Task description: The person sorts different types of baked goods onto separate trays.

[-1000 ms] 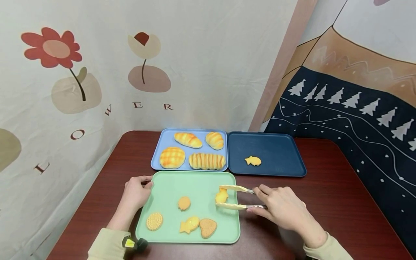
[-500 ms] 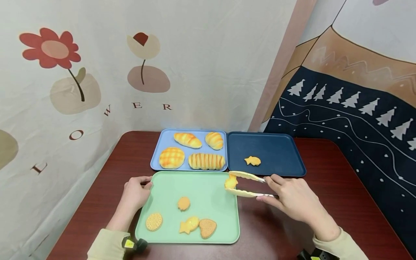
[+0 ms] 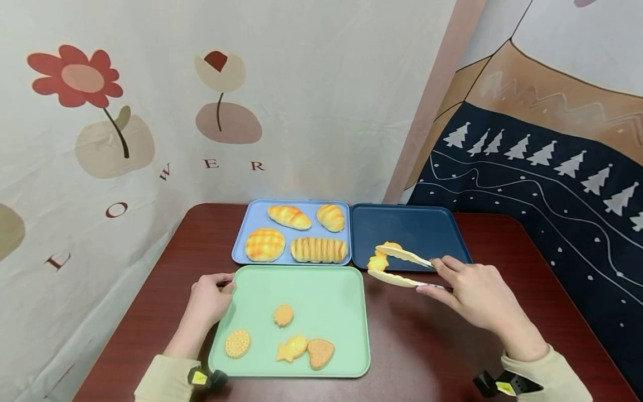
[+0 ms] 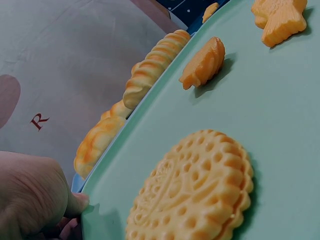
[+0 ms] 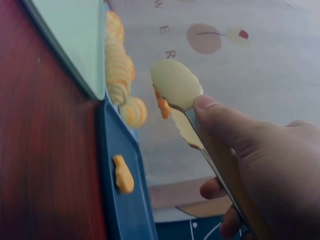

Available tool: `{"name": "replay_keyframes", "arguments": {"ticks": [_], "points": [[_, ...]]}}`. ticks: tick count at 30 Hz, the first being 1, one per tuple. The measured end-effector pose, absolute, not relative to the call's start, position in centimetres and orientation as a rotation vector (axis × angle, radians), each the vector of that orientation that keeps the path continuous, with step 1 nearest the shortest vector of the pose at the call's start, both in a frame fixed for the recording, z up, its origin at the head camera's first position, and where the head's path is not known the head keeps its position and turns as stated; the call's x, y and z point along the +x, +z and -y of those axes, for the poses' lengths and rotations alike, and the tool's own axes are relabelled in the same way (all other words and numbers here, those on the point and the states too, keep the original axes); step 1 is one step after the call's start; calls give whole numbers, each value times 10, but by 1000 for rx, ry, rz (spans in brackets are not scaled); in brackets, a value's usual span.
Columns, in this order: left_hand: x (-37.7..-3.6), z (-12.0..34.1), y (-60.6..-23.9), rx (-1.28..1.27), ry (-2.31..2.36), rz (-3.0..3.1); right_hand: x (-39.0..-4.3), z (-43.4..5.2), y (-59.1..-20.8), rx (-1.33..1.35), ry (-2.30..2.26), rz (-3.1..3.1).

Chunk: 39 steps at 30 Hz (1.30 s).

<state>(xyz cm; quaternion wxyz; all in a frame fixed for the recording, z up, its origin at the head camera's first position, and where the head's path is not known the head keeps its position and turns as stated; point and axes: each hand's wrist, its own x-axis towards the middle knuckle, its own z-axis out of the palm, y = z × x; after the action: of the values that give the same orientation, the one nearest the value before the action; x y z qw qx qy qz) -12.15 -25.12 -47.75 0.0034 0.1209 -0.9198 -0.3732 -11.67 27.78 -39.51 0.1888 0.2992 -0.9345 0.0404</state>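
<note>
From the head view, we take the green tray (image 3: 311,285) as our landmark. Our right hand (image 3: 474,296) is to the right of it and grips a pair of tongs (image 3: 402,267). The tongs pinch a small yellow cookie (image 3: 377,261), which is in the air just past the far right corner of the green tray, over the near left edge of the dark blue tray (image 3: 417,226). A fish cookie (image 3: 392,245) lies on the dark blue tray, partly hidden behind the upper blade of the tongs. Our left hand (image 3: 211,296) holds the far left corner of the green tray with curled fingers. On the green tray we see a round biscuit (image 3: 238,343), a small shell cookie (image 3: 283,315), a star cookie (image 3: 291,347) and a heart cookie (image 3: 321,353). Behind the green tray stands a light blue tray (image 3: 241,245) with four breads.

From the left wrist view, the left hand (image 4: 30,200) presses its thumb on the rim of the green tray (image 4: 280,125). The round biscuit (image 4: 195,190) is very close and the shell cookie (image 4: 202,62) is beyond it.

From the right wrist view, the right hand (image 5: 260,170) closes around the tongs (image 5: 180,100). The yellow cookie (image 5: 162,106) is mostly hidden behind a blade. The fish cookie (image 5: 122,174) lies below on the dark blue tray (image 5: 120,210).
</note>
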Motion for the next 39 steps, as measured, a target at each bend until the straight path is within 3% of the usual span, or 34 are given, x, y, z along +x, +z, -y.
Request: {"name": "replay_keyframes", "arguments": {"ticks": [39], "points": [[-119,251,-475,337,-1162,2867,-151,-355,-426,442,102,2948]]}}
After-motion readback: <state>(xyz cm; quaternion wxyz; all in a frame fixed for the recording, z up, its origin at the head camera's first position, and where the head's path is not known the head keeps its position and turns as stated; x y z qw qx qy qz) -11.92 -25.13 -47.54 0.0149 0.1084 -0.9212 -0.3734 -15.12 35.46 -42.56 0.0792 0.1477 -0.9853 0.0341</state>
